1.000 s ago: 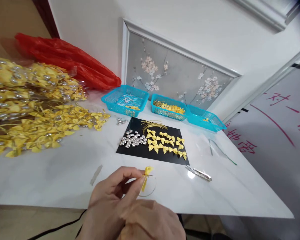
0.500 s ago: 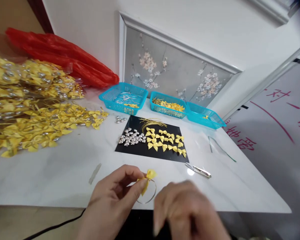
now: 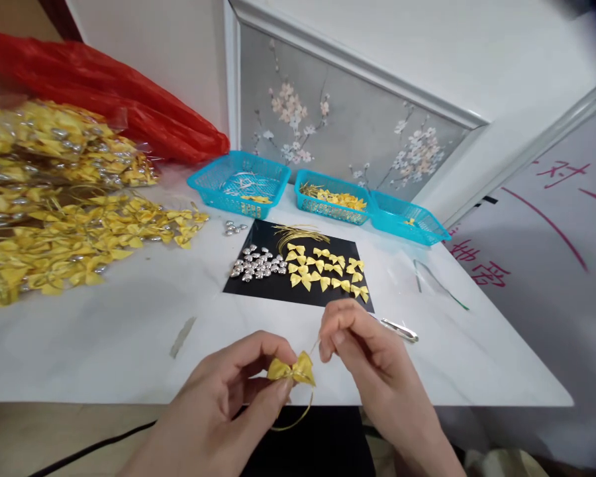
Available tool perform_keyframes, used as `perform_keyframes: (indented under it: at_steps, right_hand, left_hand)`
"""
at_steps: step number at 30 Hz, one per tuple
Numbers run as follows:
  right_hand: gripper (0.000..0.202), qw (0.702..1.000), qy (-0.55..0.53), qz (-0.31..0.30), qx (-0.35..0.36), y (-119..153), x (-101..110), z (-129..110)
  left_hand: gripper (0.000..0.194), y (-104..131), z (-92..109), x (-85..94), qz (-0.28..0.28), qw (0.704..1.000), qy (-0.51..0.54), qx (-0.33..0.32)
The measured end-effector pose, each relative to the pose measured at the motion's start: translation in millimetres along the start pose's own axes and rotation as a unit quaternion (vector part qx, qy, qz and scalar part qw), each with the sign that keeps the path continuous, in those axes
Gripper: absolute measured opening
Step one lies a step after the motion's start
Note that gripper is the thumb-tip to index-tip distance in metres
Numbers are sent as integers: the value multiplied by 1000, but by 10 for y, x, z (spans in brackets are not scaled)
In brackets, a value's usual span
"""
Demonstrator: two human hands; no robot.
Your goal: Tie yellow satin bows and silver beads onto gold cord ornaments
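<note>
Left hand holds one bow, right hand one cord, before three baskets.

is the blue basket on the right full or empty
Nearly empty: the right-hand blue basket shows only a small yellow piece inside, with its floor mostly bare.

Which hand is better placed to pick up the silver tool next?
Right, I'd judge. The right hand is close beside the silver tool, apparently pinching only a thin gold strand. The left hand is farther off, gripping the yellow bow.
</note>
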State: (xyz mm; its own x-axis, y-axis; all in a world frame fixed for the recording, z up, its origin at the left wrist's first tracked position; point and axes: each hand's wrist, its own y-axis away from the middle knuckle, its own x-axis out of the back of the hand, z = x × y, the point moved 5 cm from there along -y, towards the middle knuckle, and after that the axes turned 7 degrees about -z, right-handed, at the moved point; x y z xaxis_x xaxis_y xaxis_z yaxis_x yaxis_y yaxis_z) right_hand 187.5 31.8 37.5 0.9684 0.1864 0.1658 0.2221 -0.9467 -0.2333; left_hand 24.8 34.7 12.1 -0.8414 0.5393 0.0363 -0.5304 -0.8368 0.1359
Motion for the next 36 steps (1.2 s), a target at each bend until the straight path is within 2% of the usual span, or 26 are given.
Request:
perform_keyframes:
  at_steps: [4,11,15,20,23,36]
  right_hand:
    - [13,998,22,-25,-55,134,-44,-53]
    - [8,992,91,-22,-87,192,-144,-98]
    - [9,992,100,-32,-75,161,-152,-121]
    - [11,994,71,-52,-72,133,-138,-118]
    - [10,994,64,-48,-77,132,-126,-113]
    - [11,994,64,-42,-80,114,-106,-101]
  left_hand:
    - [7,4,31,2,20,999,-36,-18]
    - [9,40,89,10,43,992,-111,-47]
    - [13,45,110,23,55,985,-147,-67]
    - [14,82,156,72,101,950,-251,-157]
    - [16,104,177,94,124,928,-300,-185]
    - [11,98,164,116,143,917,-331,-169]
